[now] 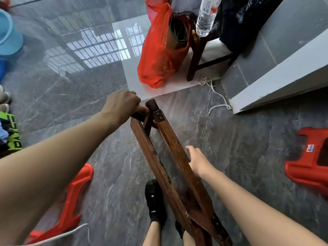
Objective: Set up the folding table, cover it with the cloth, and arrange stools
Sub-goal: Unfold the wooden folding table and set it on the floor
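Observation:
A folded dark wooden table frame (152,153) stands on edge in front of me, its long rails running from my legs toward the far end. My left hand (122,105) is shut on the crossbar at the frame's far end. Fingers spread, my right hand (197,161) rests against the right rail at mid-length, gripping nothing. One red plastic stool (71,197) lies tipped on the floor at lower left. A second red stool (310,162) lies at the right edge. No cloth is visible.
A red plastic bag (159,50) leans against a dark wooden chair (197,55) with a clear water bottle (207,15) on it. A grey step (276,80) rises at right, with white cord (218,96) at its corner. A blue bucket (8,36) sits far left. My black-socked foot (155,201) stands beside the frame.

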Tool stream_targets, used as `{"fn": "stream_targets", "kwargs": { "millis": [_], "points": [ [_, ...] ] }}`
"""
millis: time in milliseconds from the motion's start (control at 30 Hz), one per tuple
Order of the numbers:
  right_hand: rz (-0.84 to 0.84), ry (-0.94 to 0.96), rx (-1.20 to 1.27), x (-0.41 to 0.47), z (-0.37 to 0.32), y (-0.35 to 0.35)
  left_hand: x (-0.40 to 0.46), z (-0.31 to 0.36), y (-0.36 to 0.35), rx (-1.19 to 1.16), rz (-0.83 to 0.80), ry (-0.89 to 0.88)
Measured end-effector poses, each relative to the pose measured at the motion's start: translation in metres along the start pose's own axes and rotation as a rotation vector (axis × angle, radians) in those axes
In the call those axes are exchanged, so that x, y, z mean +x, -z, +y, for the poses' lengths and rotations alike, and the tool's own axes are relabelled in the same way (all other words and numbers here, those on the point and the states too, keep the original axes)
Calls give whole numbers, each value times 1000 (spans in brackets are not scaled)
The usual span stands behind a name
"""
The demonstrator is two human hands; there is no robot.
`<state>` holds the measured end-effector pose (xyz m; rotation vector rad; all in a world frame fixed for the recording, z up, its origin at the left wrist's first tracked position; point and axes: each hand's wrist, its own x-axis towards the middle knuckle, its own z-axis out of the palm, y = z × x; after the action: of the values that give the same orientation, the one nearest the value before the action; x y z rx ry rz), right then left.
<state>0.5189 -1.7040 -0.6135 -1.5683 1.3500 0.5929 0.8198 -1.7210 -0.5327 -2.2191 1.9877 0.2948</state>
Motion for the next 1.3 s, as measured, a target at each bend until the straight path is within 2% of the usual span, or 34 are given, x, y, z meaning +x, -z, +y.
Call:
{"fn": "stream_targets", "kwargs": {
  "millis": [167,233,333,433,500,567,600,633,700,767,833,900,1000,1133,1300],
  "points": [
    [-82,80,-115,24,-3,-22,-8,-4,-6,-56,66,-4],
    [-80,14,-147,30,-5,-32,-16,-5,-18,-170,157,4],
    [28,-105,-203,39,-7,-42,-38,8,-49,-588,360,263],
    [67,-12,-286,44,-11,-41,-55,38,-74,-1042,510,531],
    [35,47,-305,44,-12,-38,-62,63,-90,-1271,545,711],
    [11,69,-232,40,-10,-36,-77,86,-109,-1271,471,820],
    [21,79,-216,39,-9,-37,-87,94,-121,-1174,362,762],
    [38,90,-246,39,-8,-38,-99,100,-134,-1013,211,606],
    [123,100,-353,43,-8,-43,-116,108,-157,-621,-64,121],
    [234,108,-390,48,-6,-46,-118,111,-173,-264,-232,-311],
    [269,116,-390,53,-3,-50,-111,117,-179,-51,-328,-514],
    [213,96,-395,58,-3,-51,-102,123,-181,61,-316,-549],
    [143,61,-346,60,-5,-50,-94,132,-176,86,-302,-506],
    [150,17,-265,53,-6,-48,-99,132,-170,136,-329,-513],
    [225,3,-387,47,-3,-27,-118,106,-154,224,-442,-598]
  ]
}}
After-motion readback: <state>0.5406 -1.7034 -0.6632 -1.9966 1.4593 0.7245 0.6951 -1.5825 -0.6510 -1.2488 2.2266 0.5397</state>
